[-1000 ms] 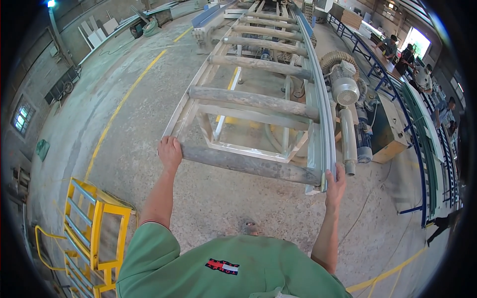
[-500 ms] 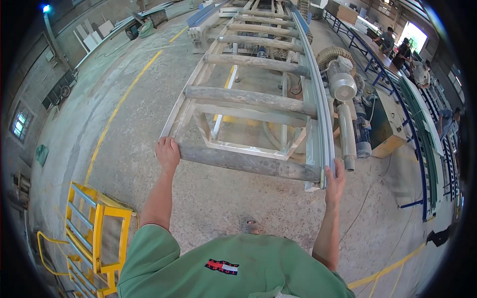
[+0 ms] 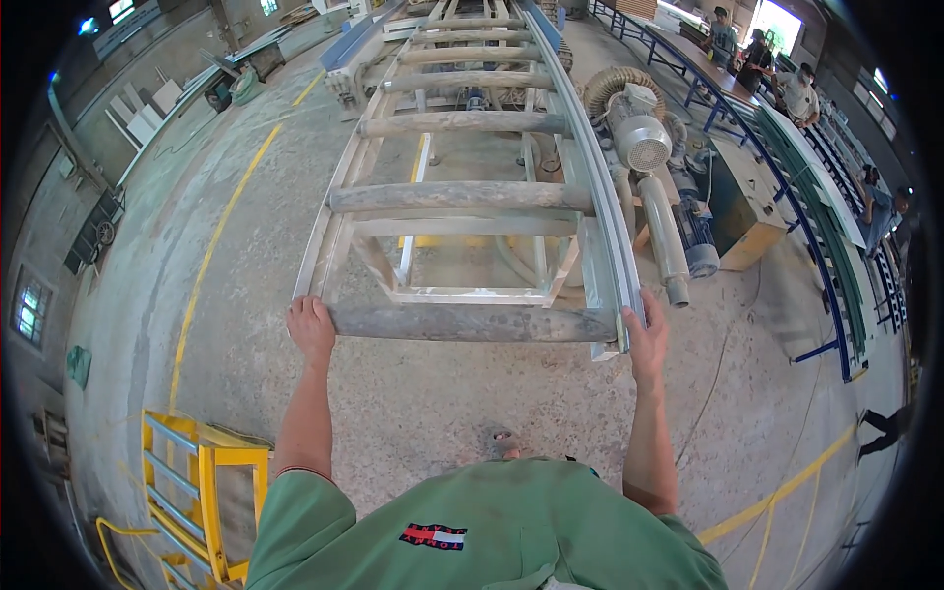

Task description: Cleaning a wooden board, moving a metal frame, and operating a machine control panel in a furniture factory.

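Note:
A long roller conveyor (image 3: 324, 243) stretches away from me, its metal side rails joined by several dusty grey rollers. The nearest roller (image 3: 472, 324) spans the end of the frame between my hands. My left hand (image 3: 312, 329) is closed over the end of the left rail, fingers on top. At the opposite corner, my right hand (image 3: 646, 339) grips the end of the grooved right rail (image 3: 612, 241), thumb on the inner side and fingers along the outside. Under the rollers shows a pale support frame (image 3: 472, 295). Both arms reach forward, nearly straight.
Right of the conveyor stands a dusty motor blower (image 3: 644, 143) with a downward pipe (image 3: 662, 241), beside a box-shaped cabinet (image 3: 747, 206). A yellow roller stand (image 3: 206, 482) is at my lower left. Several people work by a blue-framed line (image 3: 787, 187); someone walks at far right (image 3: 885, 431).
My view has turned slightly, so the conveyor and blower appear farther left. Both hands stay on the rail ends. The walking person's legs show more fully at the right edge.

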Demonstrator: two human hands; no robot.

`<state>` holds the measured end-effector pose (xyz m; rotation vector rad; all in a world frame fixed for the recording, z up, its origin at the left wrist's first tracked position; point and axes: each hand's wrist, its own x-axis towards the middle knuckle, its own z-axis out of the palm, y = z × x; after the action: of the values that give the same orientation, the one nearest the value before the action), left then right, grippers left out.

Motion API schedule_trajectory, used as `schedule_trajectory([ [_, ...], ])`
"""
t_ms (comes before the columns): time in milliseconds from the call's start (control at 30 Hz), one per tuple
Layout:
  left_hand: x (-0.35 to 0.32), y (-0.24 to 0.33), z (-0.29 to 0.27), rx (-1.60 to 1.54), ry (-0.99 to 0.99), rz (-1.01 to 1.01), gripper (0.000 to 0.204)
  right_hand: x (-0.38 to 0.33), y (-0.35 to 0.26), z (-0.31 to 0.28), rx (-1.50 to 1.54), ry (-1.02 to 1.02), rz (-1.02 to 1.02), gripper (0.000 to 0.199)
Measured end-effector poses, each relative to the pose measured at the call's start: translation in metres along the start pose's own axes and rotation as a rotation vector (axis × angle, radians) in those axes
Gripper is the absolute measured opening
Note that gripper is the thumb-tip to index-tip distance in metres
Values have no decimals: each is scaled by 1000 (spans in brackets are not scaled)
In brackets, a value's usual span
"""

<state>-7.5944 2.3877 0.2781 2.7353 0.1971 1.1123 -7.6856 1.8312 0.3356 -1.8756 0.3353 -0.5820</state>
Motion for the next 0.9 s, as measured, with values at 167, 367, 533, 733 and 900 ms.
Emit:
schedule_trajectory([
  [167,1,0,-2,-8,2,0,22,-2,-7,0,13,-67,51,53],
  [367,0,-3,-1,9,-5,2,22,-2,-3,1,50,-73,27,49],
  [533,1,0,-4,30,-38,-29,23,0,3,3,32,-22,7,48],
  [733,0,2,-6,8,-13,-53,22,-1,7,2,52,-12,13,48],
  [900,0,2,-7,0,-28,-62,22,-2,3,3,60,-35,27,48],
])
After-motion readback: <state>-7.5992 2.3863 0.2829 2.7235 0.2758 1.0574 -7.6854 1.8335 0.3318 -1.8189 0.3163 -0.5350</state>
